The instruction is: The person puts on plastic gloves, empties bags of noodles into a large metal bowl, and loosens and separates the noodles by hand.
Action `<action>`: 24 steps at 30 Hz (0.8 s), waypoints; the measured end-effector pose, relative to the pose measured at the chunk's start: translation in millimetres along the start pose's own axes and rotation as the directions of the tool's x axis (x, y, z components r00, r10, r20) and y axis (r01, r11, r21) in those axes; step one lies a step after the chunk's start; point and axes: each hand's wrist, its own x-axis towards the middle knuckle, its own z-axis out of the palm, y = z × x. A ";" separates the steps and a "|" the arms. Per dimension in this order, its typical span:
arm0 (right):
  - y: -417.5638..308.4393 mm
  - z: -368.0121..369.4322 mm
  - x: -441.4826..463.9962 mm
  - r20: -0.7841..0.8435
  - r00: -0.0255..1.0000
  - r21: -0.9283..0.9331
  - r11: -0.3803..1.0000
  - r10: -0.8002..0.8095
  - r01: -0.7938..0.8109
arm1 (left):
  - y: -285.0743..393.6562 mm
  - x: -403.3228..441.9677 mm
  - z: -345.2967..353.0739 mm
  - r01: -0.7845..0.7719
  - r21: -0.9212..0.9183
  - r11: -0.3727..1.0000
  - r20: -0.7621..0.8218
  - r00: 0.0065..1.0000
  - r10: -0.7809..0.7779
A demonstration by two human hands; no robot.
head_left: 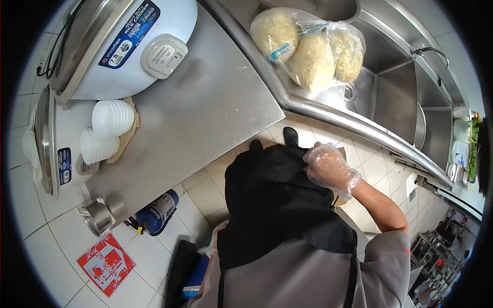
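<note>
My right hand (331, 165) wears a clear plastic glove and is held in front of the black apron (280, 190), at its right edge. Its fingers are curled in toward the cloth, and whatever they may hold is hidden. My left hand is out of sight. Ahead, clear plastic bags of pale yellow noodle-like strands (313, 59) rest on the rim of the steel sink (395, 90).
A steel table (205, 97) on the left carries a big rice cooker (169, 31), stacked white bowls (110, 120) and a second rice cooker (67, 136). Below stand a steel pot (97, 215) and a blue fire extinguisher (156, 213). Bottles and greens (472, 141) line the far right.
</note>
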 end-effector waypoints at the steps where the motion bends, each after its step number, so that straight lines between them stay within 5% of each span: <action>1: -3.0 -6.7 -4.2 -0.009 1.000 0.006 1.000 0.022 -0.022 | 1.7 5.7 2.0 -0.015 0.003 1.000 0.005 1.000 0.015; 6: 1.4 -19.9 -26.2 0.036 0.994 -0.030 0.994 0.102 -0.101 | 9.7 36.4 -6.7 0.034 0.242 0.970 -0.012 0.999 -0.032; 11: 4.4 -20.6 -70.4 0.016 0.970 -0.033 0.970 0.243 -0.242 | 75.7 55.9 87.1 0.075 0.842 0.535 -0.139 0.987 0.080; 15: -15.9 -24.0 -107.1 -0.014 0.940 -0.026 0.940 0.341 -0.341 | 108.1 69.6 112.2 0.168 0.717 0.677 -0.174 0.983 -0.059; 16: -20.0 -21.6 -118.3 -0.013 0.929 0.008 0.929 0.371 -0.371 | 117.0 77.7 125.4 0.159 0.772 0.616 -0.120 0.987 -0.104; 18: -30.1 -7.4 -146.9 -0.012 0.873 0.052 0.872 0.488 -0.486 | 128.0 97.3 149.6 0.116 0.867 0.485 -0.019 0.980 -0.200; 19: -37.2 -0.2 -158.0 -0.013 0.839 0.076 0.837 0.544 -0.542 | 123.3 109.8 149.3 0.083 0.837 0.540 0.045 0.974 -0.220; 22: -72.4 13.8 -175.7 0.191 0.529 0.235 0.485 0.827 -0.842 | 113.7 139.8 176.3 0.019 0.842 0.539 0.209 0.910 -0.358; 23: -83.3 22.2 -182.7 0.140 0.495 0.339 0.428 0.858 -0.838 | 117.1 142.1 211.8 -0.016 0.904 0.428 0.231 0.859 -0.457; 24: -92.8 32.8 -188.7 0.090 0.452 0.439 0.372 0.887 -0.818 | 100.6 148.8 217.9 -0.242 0.914 0.324 0.362 0.847 -0.389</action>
